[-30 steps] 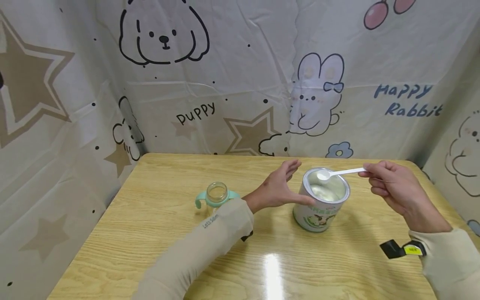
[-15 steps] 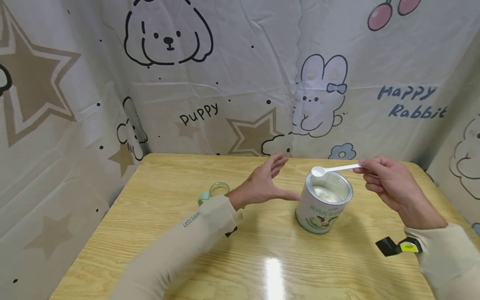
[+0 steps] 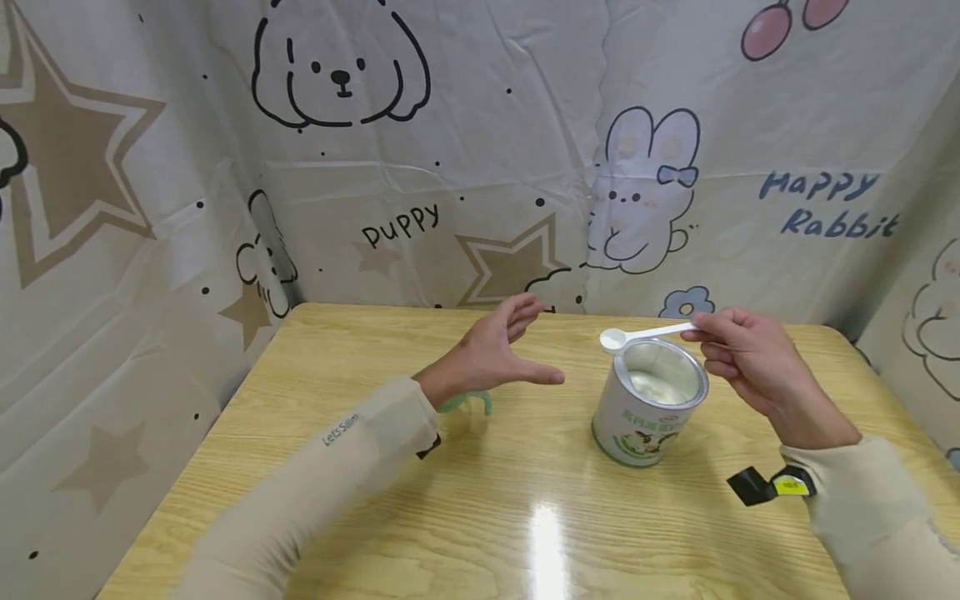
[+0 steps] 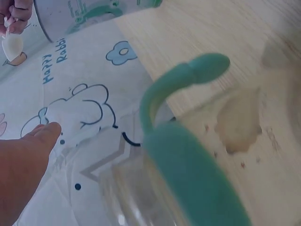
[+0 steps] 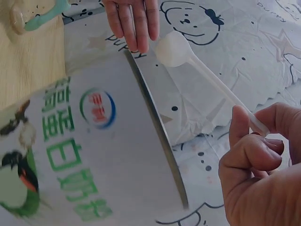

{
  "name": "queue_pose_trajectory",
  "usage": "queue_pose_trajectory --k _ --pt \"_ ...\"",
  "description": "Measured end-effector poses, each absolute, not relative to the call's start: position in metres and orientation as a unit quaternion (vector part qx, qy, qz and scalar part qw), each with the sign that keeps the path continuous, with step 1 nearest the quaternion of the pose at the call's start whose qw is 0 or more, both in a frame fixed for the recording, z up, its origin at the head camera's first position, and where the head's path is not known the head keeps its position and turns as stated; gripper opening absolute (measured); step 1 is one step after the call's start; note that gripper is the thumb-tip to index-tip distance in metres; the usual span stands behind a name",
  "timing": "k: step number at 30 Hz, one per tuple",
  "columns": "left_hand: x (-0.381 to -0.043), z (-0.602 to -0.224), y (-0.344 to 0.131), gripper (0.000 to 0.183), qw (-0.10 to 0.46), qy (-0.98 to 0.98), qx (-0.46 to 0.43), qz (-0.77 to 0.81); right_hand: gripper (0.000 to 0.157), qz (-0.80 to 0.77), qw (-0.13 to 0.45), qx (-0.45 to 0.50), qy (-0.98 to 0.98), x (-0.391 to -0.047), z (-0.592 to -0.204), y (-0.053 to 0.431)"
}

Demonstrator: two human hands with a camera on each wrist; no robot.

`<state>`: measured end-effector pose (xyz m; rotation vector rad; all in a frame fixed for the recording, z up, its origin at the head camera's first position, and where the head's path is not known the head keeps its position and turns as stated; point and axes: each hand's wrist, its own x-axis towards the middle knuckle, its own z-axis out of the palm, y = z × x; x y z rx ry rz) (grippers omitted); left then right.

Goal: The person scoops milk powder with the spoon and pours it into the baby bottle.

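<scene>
My right hand (image 3: 757,358) pinches the handle end of a white measuring scoop (image 3: 652,332). Its bowl, which appears to hold white powder, is above the left rim of an open milk powder can (image 3: 637,429). White powder lies inside the can, whose side bears a cow picture and green lettering. Left of it, my left hand (image 3: 491,346) is in the air with thumb and fingers spread, holding nothing. Behind my left wrist stands a clear baby bottle with green handles (image 3: 476,400), mostly hidden in the head view; its green handled collar (image 4: 188,169) looms large in the left wrist view.
Everything stands on a light wooden table (image 3: 480,500). A cartoon-printed cloth (image 3: 495,167) hangs along the table's back and sides. The can and the bottle stand well apart.
My left hand has moved left, away from the can and over towards the bottle. My right hand has carried the scoop left, from over the can's opening to its left rim.
</scene>
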<state>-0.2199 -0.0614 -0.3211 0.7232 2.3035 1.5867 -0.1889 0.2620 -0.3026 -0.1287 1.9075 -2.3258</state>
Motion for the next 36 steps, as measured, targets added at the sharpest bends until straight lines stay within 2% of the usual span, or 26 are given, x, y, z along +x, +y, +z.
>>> queue_pose_trajectory --k 14,22,36 --pt "-0.226 -0.319 -0.101 0.098 0.108 0.791 0.248 0.548 0.032 -0.772 0.078 -0.04 0.629 -0.193 -0.298 0.237" --pt "-0.222 -0.323 -0.123 0.101 0.106 0.815 0.237 0.518 0.029 -0.756 0.079 -0.025 0.649 -0.194 -0.294 0.219" --pt "-0.217 -0.339 -0.154 0.094 0.093 0.817 0.252 0.51 0.028 -0.749 0.084 -0.028 0.656 -0.197 -0.294 0.192"
